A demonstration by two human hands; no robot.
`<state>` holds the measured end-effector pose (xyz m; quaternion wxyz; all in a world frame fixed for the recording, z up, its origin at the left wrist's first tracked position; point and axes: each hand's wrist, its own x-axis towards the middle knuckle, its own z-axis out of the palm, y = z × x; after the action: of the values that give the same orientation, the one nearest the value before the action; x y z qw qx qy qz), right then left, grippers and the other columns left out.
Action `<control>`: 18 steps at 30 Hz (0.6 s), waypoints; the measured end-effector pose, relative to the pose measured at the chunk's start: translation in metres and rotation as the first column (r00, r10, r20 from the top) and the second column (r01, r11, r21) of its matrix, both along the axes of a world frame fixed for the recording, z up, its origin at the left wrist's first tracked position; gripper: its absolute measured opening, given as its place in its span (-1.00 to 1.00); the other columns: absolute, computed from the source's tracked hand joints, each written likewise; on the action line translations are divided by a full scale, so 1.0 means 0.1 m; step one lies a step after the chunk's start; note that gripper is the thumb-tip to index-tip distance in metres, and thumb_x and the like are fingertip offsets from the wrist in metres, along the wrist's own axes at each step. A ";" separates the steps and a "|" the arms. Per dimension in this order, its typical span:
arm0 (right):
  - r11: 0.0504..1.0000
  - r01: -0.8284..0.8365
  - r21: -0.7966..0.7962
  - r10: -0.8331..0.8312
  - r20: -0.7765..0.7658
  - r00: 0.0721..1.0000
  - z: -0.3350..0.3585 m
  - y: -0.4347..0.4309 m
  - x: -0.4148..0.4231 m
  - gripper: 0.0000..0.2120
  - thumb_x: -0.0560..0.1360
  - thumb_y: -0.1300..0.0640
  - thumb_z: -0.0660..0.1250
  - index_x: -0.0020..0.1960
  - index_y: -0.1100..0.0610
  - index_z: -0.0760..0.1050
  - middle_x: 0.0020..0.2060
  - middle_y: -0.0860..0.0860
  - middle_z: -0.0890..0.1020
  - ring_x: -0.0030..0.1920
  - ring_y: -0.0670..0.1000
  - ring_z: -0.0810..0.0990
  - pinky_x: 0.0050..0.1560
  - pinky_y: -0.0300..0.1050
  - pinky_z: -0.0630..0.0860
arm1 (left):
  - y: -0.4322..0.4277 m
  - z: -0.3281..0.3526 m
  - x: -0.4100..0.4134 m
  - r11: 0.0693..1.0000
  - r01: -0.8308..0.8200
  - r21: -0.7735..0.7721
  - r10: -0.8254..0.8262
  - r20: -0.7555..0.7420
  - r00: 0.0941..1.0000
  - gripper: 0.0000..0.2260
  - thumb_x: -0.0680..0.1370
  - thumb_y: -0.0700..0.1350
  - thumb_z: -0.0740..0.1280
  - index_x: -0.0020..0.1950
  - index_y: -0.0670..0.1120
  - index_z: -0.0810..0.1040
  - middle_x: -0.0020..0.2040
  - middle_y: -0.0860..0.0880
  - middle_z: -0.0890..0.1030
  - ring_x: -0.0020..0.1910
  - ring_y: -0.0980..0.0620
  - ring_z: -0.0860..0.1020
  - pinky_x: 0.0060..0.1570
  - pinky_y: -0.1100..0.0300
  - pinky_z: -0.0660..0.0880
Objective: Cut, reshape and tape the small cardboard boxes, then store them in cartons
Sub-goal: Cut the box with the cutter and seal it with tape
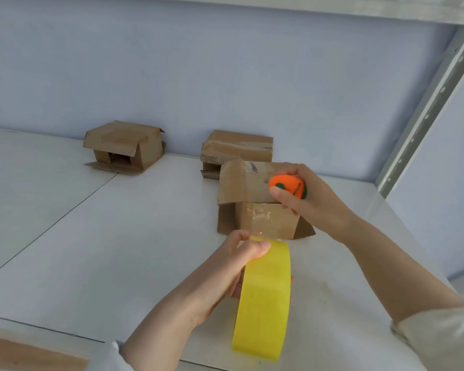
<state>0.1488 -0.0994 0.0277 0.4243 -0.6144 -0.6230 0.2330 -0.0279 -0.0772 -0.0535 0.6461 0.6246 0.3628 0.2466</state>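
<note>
Head view: left hand (239, 266) curls its fingers round yellow tape roll (263, 303); right hand (311, 202) pinches orange cutter (287, 186) over cardboard box (263, 220) at 12 o'clock.

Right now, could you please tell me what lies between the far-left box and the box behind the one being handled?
Nothing: in the head view, only bare white tabletop separates the far-left box from the rear box.

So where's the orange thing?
In the head view the orange thing sits right of centre, gripped in the right hand at the top flap of the nearest box, just above the yellow tape roll in the left hand.
</note>
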 end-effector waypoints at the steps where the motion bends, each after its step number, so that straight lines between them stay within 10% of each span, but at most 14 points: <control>1: 0.999 -0.027 -0.044 0.024 -0.082 0.996 0.01 -0.12 -0.02 -0.65 0.42 -0.13 0.33 0.12 0.03 0.42 -0.09 -0.06 0.53 -0.29 -0.22 0.54 -0.31 -0.38 0.45 | -0.05 0.03 -0.01 0.995 0.052 -0.084 -0.042 0.123 0.992 -0.86 0.56 -0.33 0.19 -0.14 -0.13 0.39 -0.22 -0.07 0.69 -0.19 0.13 0.65 -0.49 0.52 0.36; 4: 0.974 -0.164 -0.158 0.146 -0.116 0.982 -0.03 -0.35 -0.14 -0.53 0.31 -0.22 0.28 0.12 0.00 0.43 -0.09 -0.09 0.55 -0.30 -0.27 0.54 -0.29 -0.37 0.46 | -0.19 0.13 -0.01 0.979 0.119 -0.167 -0.067 0.288 0.955 -0.64 0.28 -0.08 0.42 0.02 -0.02 0.43 -0.26 -0.13 0.68 -0.26 -0.19 0.66 -0.18 -0.05 0.58; 7: 0.975 -0.202 -0.095 0.191 -0.112 0.975 -0.05 -0.35 -0.23 -0.76 0.43 0.05 0.39 0.06 0.05 0.45 -0.19 -0.23 0.61 -0.26 -0.29 0.56 -0.32 -0.43 0.44 | -0.27 0.16 -0.06 0.978 0.120 -0.169 -0.064 0.306 0.950 -0.66 0.20 0.02 0.44 -0.05 0.10 0.53 -0.09 -0.18 0.67 -0.08 -0.32 0.61 0.08 -0.37 0.40; 14: 0.996 -0.083 -0.040 0.070 -0.250 0.966 0.01 -0.36 -0.39 -0.91 0.46 0.14 0.39 -0.07 -0.02 0.52 -0.23 -0.08 0.56 -0.37 -0.17 0.56 -0.41 -0.37 0.46 | -0.61 0.51 -0.33 0.997 0.022 0.070 -0.031 0.138 0.990 -0.34 0.26 0.12 0.39 0.35 0.17 0.31 -0.03 -0.14 0.68 -0.01 -0.13 0.64 0.14 -0.10 0.51; 18: 0.990 -0.092 -0.108 0.059 -0.277 0.959 0.17 -0.20 -0.59 -0.97 0.49 0.07 0.35 -0.09 -0.03 0.57 -0.21 -0.09 0.64 -0.28 -0.18 0.51 -0.34 -0.34 0.39 | -0.66 0.48 -0.48 0.972 -0.109 0.207 0.099 0.057 0.993 -0.13 0.49 -0.07 0.39 0.50 0.16 -0.23 -0.38 0.17 0.59 -0.32 0.24 0.54 -0.20 0.36 0.42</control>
<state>0.0901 -0.1195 0.0444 0.4592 -0.5764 -0.5666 0.3686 -0.0762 -0.1433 -0.0057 0.5710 0.6635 0.3521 0.3313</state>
